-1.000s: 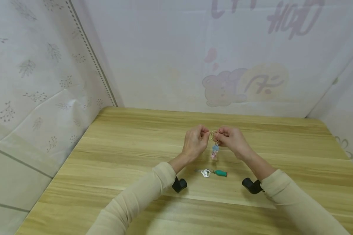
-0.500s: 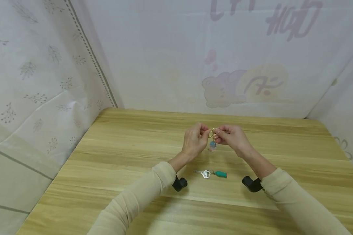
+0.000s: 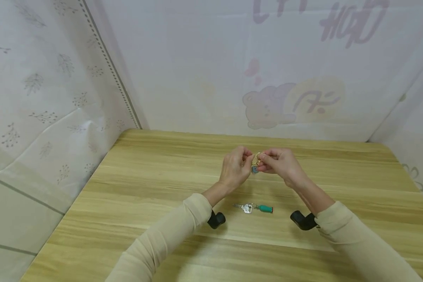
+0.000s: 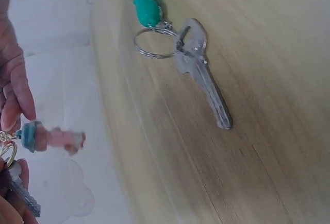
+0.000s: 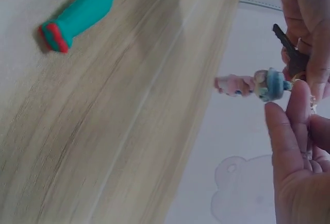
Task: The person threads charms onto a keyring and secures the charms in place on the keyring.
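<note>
My left hand [image 3: 234, 167] pinches a key [image 4: 23, 195] by its head, which its fingers cover. A gold key ring [image 4: 10, 153] runs at the key's head. Facing it, my right hand [image 3: 283, 166] pinches the ring by its clasp side, thumb on top. From the ring hangs a small figurine charm [image 5: 273, 85], blue on top and pink below; in the head view the hands hide most of it. Both hands are raised above the table. Below them lies a silver key [image 4: 198, 67] on a silver ring [image 4: 154, 44] with a green, red-ended charm [image 5: 82, 15].
The wooden table [image 3: 155, 172] reaches back to a pale printed curtain [image 3: 197, 78], with another patterned curtain [image 3: 56, 98] along the left. Black wrist mounts [image 3: 216, 220] stick out beneath both forearms.
The figurine charm has swung and risen close under the right fingers, so less of it shows. Both hands have shifted slightly. The silver key on the table has stayed put.
</note>
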Demonstrator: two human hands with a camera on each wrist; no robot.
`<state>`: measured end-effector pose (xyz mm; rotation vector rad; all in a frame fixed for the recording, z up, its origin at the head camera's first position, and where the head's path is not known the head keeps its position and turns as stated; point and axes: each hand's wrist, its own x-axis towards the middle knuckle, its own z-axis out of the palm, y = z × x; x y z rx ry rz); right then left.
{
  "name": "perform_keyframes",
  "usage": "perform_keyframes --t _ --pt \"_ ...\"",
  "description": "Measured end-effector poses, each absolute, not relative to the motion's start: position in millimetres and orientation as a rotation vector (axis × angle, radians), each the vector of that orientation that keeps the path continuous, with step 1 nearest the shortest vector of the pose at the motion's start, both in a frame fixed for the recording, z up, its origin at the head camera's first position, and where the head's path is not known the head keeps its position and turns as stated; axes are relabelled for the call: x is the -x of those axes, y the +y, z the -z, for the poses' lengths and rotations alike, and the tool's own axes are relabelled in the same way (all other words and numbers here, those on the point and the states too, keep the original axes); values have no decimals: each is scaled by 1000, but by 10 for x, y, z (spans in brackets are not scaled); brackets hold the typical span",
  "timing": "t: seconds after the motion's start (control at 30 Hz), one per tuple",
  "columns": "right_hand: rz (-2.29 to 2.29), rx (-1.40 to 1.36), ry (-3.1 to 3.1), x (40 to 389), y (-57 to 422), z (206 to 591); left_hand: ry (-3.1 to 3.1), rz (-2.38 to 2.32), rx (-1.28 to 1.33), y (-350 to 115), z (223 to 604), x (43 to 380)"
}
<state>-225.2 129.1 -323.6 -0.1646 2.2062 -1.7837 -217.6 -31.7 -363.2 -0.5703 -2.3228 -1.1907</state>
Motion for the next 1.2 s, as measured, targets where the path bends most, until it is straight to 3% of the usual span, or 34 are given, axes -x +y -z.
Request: perform_keyframes --t 0.93,1.2 --pt "1893 -16 2135 2170 1236 3204 -2212 1052 689 -331 3615 2194" --pt "1871 100 2204 2181 1244 3216 -2202 1047 706 -343 3599 2188"
